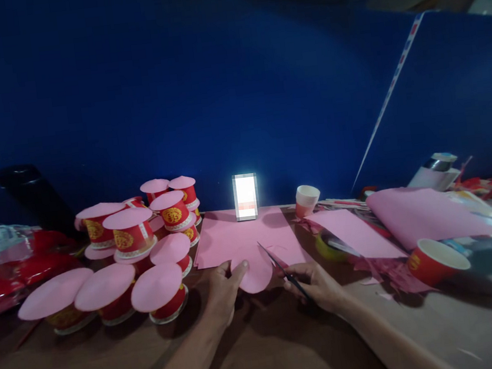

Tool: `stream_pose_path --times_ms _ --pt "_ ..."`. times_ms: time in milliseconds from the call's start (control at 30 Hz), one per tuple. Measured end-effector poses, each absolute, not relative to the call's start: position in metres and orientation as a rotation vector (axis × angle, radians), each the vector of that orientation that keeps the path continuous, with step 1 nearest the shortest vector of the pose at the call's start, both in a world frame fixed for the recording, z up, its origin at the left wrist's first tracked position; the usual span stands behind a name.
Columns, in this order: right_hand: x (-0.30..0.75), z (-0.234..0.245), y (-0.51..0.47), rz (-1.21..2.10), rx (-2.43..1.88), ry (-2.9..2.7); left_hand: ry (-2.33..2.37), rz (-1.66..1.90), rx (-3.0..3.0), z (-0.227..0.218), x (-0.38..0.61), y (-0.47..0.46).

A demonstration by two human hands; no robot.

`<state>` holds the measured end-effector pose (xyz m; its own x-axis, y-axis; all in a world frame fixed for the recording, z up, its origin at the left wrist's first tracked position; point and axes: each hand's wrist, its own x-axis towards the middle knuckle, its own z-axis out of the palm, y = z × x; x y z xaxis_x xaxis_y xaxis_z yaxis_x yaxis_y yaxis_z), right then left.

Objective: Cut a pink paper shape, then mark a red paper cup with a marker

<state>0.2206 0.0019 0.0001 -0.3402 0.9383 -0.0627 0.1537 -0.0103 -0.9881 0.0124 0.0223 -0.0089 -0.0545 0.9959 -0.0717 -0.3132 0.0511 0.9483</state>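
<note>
My left hand (227,287) pinches the left edge of a rounded pink paper piece (256,273), thumb on top. In my right hand (315,286) is a pair of dark scissors (293,280), fingers wrapped round the handles. The blades point up and to the left, along the right side of the rounded piece. Beyond both hands lie flat pink sheets (225,234), partly covered by the piece. A narrow offcut seems to lie right of the blades; whether it is still joined to the piece I cannot tell.
Several red paper cups with pink cone lids (130,236) stand at left, some stacked. To the right are a white-and-pink cup (306,200), a red cup (433,264), pink paper scraps (398,271) and larger pink sheets (422,215). A bright phone-like rectangle (246,196) stands by the blue wall (235,91).
</note>
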Motion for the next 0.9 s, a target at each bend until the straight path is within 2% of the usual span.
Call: stream_pose_path --times_ms 900 --pt "0.2214 -0.0012 0.0021 1.397 -1.184 -1.591 1.035 1.412 0.827 -0.0031 0.0139 0.0221"
